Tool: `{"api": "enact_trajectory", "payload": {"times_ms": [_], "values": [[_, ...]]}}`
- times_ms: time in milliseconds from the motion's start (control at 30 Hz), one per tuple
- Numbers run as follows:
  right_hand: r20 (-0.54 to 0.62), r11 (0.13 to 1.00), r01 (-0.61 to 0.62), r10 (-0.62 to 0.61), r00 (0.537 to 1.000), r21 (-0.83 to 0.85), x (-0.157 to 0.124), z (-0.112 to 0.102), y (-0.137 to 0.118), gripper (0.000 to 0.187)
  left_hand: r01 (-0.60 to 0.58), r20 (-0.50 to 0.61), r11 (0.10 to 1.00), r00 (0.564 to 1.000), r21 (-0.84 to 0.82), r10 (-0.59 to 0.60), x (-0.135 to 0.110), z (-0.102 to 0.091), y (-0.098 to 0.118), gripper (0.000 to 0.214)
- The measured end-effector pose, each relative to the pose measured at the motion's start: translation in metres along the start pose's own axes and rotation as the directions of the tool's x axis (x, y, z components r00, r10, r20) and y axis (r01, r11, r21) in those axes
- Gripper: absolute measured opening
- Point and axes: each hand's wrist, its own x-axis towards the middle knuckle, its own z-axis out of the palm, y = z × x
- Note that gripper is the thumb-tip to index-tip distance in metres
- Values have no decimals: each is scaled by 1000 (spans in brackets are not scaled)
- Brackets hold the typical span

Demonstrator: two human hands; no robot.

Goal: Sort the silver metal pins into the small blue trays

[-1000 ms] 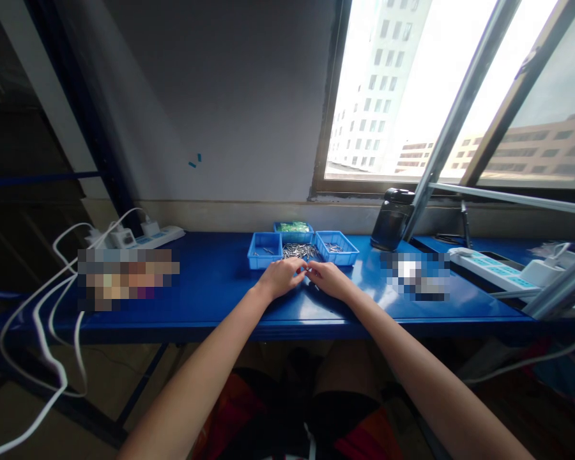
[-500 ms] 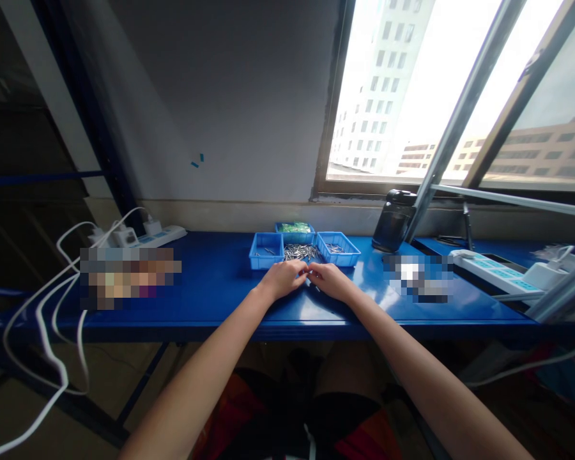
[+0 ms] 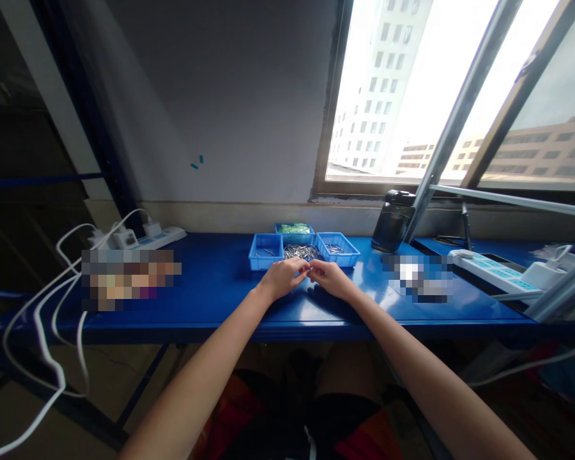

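My left hand (image 3: 282, 276) and my right hand (image 3: 332, 277) rest on the blue table (image 3: 220, 287), fingertips pinched together and meeting just in front of the trays. What they pinch is too small to make out. Right behind them lies a pile of small metal pins (image 3: 299, 252) between two blue trays. The left blue tray (image 3: 265, 251) holds a few pins, as does the right blue tray (image 3: 337, 248). A further tray with green parts (image 3: 294, 228) stands behind the pile.
A white power strip (image 3: 146, 239) with white cables sits at the back left. A dark cylindrical container (image 3: 391, 227) stands right of the trays. Another power strip (image 3: 493, 271) lies at the right, beside slanted metal bars (image 3: 460, 108) by the window.
Both hands stay pinched together at the same spot with only tiny finger shifts. The camera view has drifted slightly.
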Motion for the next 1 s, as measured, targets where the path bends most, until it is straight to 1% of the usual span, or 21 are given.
{"api": "enact_trajectory", "payload": {"times_ms": [67,233,300,500,633,867,1000], "values": [[10,1000,-7,7,1000,26,0,0,-1,17,-5,3,1000,1000,-11,5,0,1,-1,18],[83,989,-35,23,996,146,0,-1,0,20,-21,-12,1000,1000,-20,20,0,-1,0,19],[94,986,-45,30,995,163,0,-1,0,19,-19,-20,1000,1000,-18,18,0,-2,2,20],[50,999,10,-12,999,44,0,0,1,14,-14,4,999,1000,42,14,0,-3,3,19],[35,999,14,-13,999,-32,0,1,1,11,-23,13,997,1000,68,22,0,-1,1,20],[55,999,11,-8,998,-51,-1,2,1,13,-25,35,995,999,100,22,-1,-1,2,20],[43,997,-20,23,999,-69,-1,1,0,16,30,25,991,999,128,-34,-1,-2,3,20]]}}
